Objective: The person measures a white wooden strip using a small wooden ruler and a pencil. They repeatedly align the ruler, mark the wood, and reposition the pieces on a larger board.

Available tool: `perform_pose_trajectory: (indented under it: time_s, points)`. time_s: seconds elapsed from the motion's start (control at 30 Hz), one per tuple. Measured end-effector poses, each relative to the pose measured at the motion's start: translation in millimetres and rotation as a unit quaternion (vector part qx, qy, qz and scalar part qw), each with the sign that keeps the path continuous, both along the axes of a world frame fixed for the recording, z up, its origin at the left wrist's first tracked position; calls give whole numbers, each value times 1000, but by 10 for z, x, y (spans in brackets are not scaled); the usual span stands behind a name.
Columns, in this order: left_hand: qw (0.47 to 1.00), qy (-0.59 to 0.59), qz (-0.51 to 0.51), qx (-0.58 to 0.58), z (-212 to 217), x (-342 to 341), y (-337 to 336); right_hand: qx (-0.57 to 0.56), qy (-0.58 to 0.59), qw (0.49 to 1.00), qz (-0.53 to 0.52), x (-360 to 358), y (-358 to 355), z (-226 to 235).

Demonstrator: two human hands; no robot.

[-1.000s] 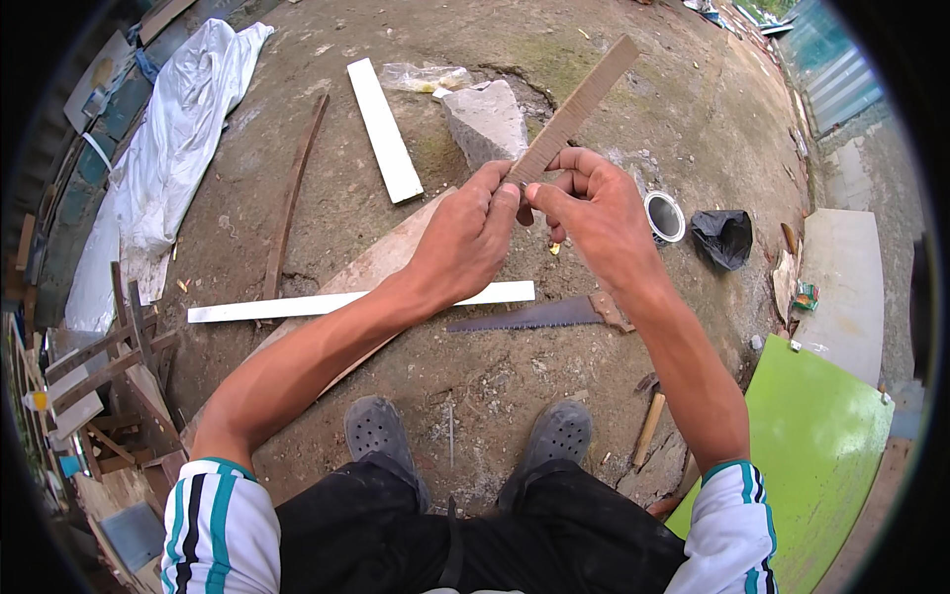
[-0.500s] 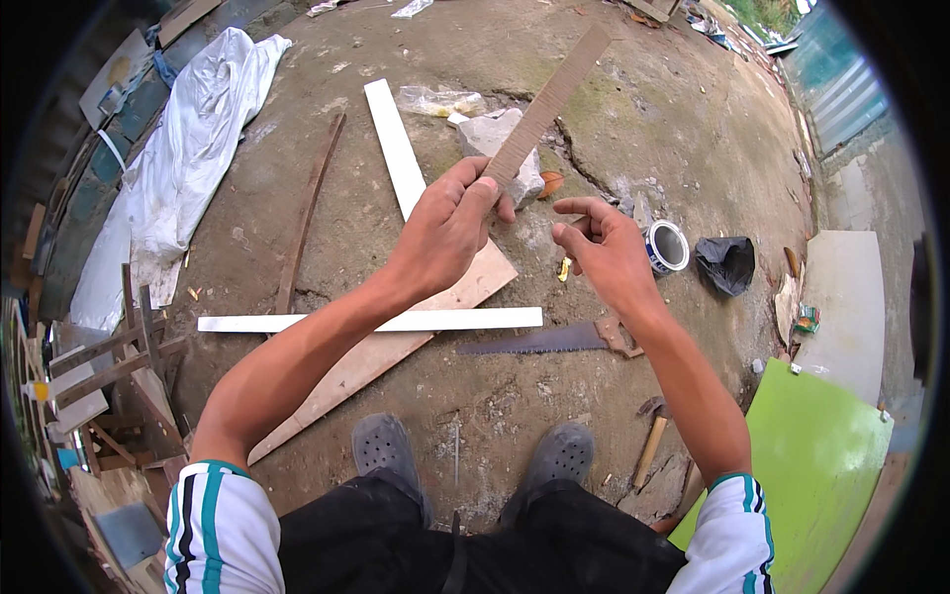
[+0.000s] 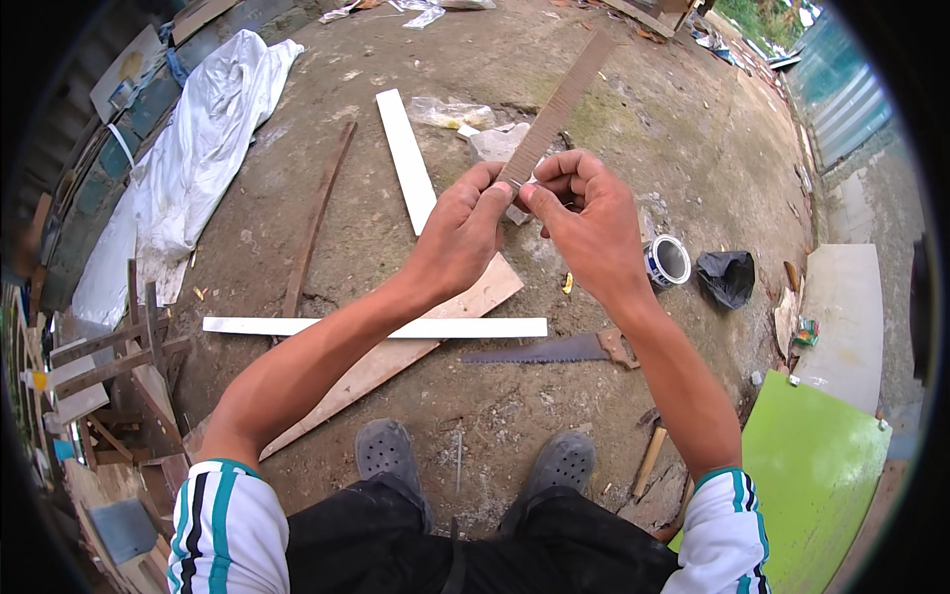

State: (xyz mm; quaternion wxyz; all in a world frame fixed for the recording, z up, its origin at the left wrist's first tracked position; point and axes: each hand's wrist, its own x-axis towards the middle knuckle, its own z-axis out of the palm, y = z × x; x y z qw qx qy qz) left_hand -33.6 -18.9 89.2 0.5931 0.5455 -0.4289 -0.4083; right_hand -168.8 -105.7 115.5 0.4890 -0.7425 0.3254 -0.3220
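Observation:
My left hand (image 3: 457,233) is closed round the lower end of a thin brown wooden strip (image 3: 556,109), which slants up and to the right with fine cross ridges on its face. At that end the fingertips of my right hand (image 3: 594,223) are pinched together, right beside my left thumb. Something small and thin shows at the pinch, too small to name. Below my hands, a white-faced wooden strip (image 3: 475,328) lies across a wide bare board (image 3: 366,394). A second white strip (image 3: 404,153) points away behind them. The handsaw (image 3: 544,350) rests on the ground under my right forearm.
A grey stone (image 3: 495,144) sits beyond my hands. To the right stand an open can (image 3: 669,260) and a black plastic bag (image 3: 725,277). A hammer (image 3: 649,460) lies near my right foot, by a green panel (image 3: 811,475). Scrap wood (image 3: 119,371) is piled at left.
My right hand has moved up and left to meet my left hand at the strip's lower end, its fingers now pinched there. The left hand still grips the strip.

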Motion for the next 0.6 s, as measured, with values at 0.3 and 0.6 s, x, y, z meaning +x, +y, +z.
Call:
perform_pose_trajectory:
  time_s: [0.3, 0.6]
  points:
    - [999, -42, 19, -27, -61, 3, -14, -18, 7, 1000, -9, 62, 9, 27]
    - [991, -118, 49, -39, -109, -19, -32, 2, 58, 998, -30, 49, 7, 125]
